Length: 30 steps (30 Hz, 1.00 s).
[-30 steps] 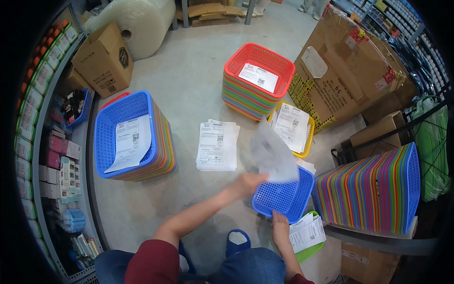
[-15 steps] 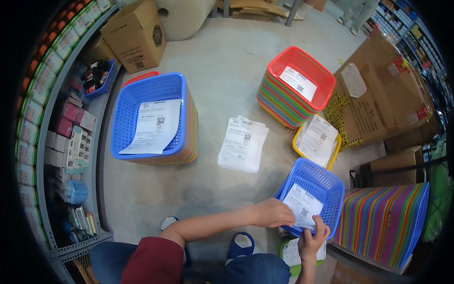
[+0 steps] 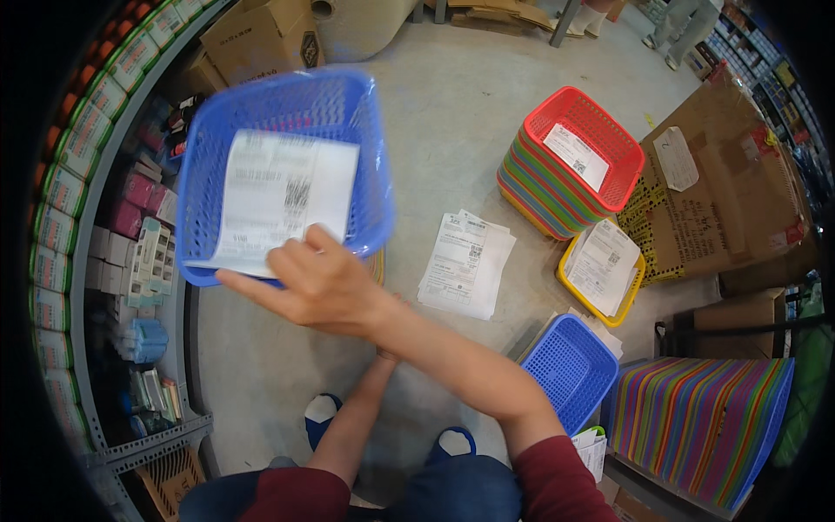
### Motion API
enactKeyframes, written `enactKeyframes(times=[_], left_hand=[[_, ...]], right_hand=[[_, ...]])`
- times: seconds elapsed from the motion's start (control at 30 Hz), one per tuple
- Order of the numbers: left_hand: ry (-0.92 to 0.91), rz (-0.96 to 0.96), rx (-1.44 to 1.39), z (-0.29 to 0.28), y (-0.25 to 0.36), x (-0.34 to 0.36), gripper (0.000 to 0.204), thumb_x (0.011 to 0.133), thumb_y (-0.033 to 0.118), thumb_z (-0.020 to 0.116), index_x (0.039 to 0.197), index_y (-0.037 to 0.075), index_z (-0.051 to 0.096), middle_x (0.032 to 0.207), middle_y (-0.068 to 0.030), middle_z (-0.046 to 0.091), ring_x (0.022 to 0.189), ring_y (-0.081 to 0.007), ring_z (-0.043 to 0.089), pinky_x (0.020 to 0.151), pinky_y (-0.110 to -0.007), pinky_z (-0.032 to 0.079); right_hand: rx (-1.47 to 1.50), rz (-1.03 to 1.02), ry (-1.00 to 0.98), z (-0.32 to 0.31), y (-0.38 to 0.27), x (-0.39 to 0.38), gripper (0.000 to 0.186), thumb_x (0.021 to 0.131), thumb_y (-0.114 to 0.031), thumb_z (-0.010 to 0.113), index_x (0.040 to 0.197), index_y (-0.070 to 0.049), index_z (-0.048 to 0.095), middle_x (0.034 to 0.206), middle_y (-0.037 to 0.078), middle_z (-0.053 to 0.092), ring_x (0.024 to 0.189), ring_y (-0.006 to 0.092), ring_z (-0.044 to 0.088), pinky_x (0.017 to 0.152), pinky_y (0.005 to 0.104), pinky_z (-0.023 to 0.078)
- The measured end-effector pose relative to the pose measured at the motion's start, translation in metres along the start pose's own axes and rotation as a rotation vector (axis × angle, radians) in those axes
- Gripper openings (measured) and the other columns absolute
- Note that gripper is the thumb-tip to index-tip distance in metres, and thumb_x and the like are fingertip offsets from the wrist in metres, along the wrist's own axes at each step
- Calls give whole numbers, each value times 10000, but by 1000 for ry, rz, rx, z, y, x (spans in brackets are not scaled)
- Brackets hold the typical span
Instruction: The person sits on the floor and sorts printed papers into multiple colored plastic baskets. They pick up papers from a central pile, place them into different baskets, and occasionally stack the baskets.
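Observation:
A blue plastic basket (image 3: 372, 187) with a printed white sheet (image 3: 265, 178) in it is raised on the left, blurred by motion. My right hand (image 3: 313, 283) reaches across to its near rim, fingers closed on the edge, the index finger stretched along it. Beneath that basket, a stack of baskets (image 3: 377, 266) shows only a sliver. My left hand (image 3: 388, 353) is behind my right forearm; its fingers are hidden. On the right stands another blue basket (image 3: 570, 370) with nothing in it.
Printed sheets (image 3: 465, 265) lie on the floor. Beyond them stand a red-topped basket stack (image 3: 557, 187) and a yellow basket (image 3: 637, 287) with papers. A large carton (image 3: 726, 174) and a sideways basket stack (image 3: 696, 422) are at right, shelving (image 3: 187, 365) at left.
A blue basket with a sheet has gone from the right to above the left stack. My right hand moved left with it; an empty blue basket now shows at right.

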<state>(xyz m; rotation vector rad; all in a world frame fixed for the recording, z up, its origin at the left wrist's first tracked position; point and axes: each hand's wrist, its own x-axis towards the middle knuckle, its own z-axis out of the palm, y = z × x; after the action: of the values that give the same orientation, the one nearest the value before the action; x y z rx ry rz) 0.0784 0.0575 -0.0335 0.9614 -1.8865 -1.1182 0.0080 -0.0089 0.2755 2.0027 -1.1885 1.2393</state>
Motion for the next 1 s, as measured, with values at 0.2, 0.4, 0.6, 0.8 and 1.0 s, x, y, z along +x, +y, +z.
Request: enactKeyframes(times=[0.2,0.4,0.6,0.8,1.0], left_hand=[[-145,313,369,-11,-3,-3,434,871,106,551,1293,49,470,1337,-136,435,1258,-317,424,1035,-461,342],[-332,132,131,-6,7,32,559,806,40,594,1343,38,438,1355,-153,472,1272,-321,442,1069,-437,360],[-742,326,185,12,35,92,671,698,55,712,1326,44,479,1297,-181,545,1216,-345,513,1023,-392,429],[-863,305,206,14,41,107,655,660,67,744,1282,58,537,1249,-185,582,1152,-340,562,995,-384,453],[-900,381,275,19,35,117,525,632,84,757,1142,48,638,1129,-181,641,1047,-346,608,932,-387,485]], right_hand=[[108,210,-246,27,-30,-31,617,758,-211,660,1357,-230,510,897,53,560,838,215,542,806,392,374],[46,855,4,-28,-27,-176,312,814,-132,616,1115,-53,635,1198,142,564,1103,297,531,953,454,379],[-273,1617,-39,-34,-48,-331,551,757,9,567,1295,26,448,1245,229,424,1183,396,383,1039,457,290],[-121,1891,113,-28,-36,-358,528,766,19,562,1287,33,473,1266,209,420,1210,351,387,1055,405,298],[225,1950,413,-39,-23,-364,467,826,-14,600,1281,44,510,1206,156,551,1092,221,539,942,318,425]])
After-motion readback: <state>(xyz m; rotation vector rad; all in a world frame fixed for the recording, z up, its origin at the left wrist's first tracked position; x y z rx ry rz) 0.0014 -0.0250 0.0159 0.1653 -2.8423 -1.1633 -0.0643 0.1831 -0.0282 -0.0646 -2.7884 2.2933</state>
